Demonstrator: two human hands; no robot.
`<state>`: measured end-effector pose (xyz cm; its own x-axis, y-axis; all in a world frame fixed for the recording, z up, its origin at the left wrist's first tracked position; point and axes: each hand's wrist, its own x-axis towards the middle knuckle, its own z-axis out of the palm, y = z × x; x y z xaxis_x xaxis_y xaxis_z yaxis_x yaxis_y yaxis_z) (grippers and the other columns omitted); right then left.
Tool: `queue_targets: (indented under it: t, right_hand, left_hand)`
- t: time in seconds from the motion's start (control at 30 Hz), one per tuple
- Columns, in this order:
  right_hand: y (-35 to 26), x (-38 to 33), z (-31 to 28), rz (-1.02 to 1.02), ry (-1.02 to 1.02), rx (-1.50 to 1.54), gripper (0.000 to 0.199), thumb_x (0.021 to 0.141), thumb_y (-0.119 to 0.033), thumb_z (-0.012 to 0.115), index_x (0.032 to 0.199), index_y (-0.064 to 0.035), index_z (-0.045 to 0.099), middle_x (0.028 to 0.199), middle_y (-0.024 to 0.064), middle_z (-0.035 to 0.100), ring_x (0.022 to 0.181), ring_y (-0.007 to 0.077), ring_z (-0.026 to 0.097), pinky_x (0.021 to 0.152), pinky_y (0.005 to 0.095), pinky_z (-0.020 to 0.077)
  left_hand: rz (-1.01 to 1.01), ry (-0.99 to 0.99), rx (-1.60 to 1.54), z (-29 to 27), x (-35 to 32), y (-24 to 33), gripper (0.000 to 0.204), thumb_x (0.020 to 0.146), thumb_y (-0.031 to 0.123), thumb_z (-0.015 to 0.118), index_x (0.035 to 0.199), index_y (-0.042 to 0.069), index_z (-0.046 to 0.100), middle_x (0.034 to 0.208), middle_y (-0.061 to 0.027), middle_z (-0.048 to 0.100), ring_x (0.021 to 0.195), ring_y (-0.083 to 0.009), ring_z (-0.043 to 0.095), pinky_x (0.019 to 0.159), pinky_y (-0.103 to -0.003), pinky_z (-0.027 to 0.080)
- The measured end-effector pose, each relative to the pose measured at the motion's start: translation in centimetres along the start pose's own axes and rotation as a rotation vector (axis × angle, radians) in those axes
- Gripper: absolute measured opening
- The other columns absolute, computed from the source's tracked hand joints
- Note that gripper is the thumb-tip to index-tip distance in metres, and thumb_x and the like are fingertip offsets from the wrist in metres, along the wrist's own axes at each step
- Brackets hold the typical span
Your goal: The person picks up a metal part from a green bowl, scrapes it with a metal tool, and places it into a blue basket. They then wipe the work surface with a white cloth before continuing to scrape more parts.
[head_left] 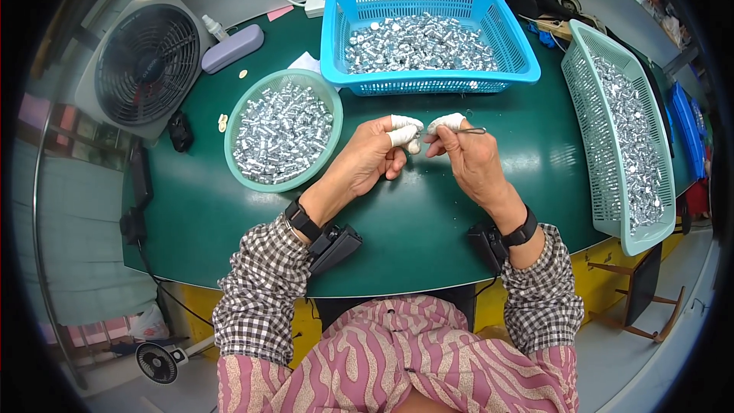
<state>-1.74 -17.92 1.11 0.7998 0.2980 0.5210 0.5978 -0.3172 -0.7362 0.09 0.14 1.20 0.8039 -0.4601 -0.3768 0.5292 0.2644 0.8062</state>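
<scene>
My left hand (372, 154) is closed in a pinch over the middle of the green table; white wraps cover its thumb and finger. What it holds, if anything, is too small and covered to make out. Just to the right, my right hand (475, 164), also with a white-wrapped fingertip, grips a thin metal tool (472, 131) whose end sticks out to the right past the thumb. The two hands' fingertips face each other with a small gap. Left of them a round pale-green basket (231, 154) holds many small silvery metal cylinders.
A large blue basket (428, 86) of metal parts stands behind my hands. Another pale-green basket (602, 213) of them overhangs the table's right edge. A box fan (149, 61), a lilac case (233, 49) and a white power strip (316, 4) lie toward the back left.
</scene>
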Motion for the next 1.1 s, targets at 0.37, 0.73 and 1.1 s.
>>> queue_targets:
  t: [0.37,0.73,1.1]
  right_hand:
    - [-0.4,0.4,-0.6,0.03,0.027,0.023,0.024,0.095,-0.01,0.045,0.086,0.0057,0.06,0.076,0.0108,0.065,0.065,0.0179,0.064,0.057,0.0284,0.0504]
    - [-0.5,0.4,-0.2,0.028,0.041,0.054,0.028,0.096,-0.014,0.044,0.085,0.0058,0.06,0.075,0.0108,0.066,0.062,0.0173,0.064,0.057,0.0264,0.0502]
    - [-1.1,0.9,-0.9,0.288,0.069,0.188,0.024,0.097,-0.014,0.043,0.086,0.0041,0.055,0.068,0.0102,0.061,0.056,0.0152,0.062,0.051,0.0251,0.0471]
  left_hand:
    - [-0.002,-0.011,0.035,0.4,-0.4,0.6,0.018,0.091,0.017,0.055,0.102,0.003,0.057,0.075,-0.0013,0.056,0.045,-0.0044,0.046,0.035,-0.018,0.032]
    - [0.005,-0.027,0.019,0.1,-0.2,0.6,0.02,0.088,0.016,0.059,0.1,0.001,0.055,0.073,-0.0039,0.057,0.047,-0.006,0.048,0.036,-0.019,0.034]
    - [0.05,0.092,0.111,1.0,-0.7,0.3,0.018,0.088,0.014,0.058,0.1,0.001,0.055,0.073,-0.0041,0.057,0.047,-0.0063,0.048,0.037,-0.019,0.035]
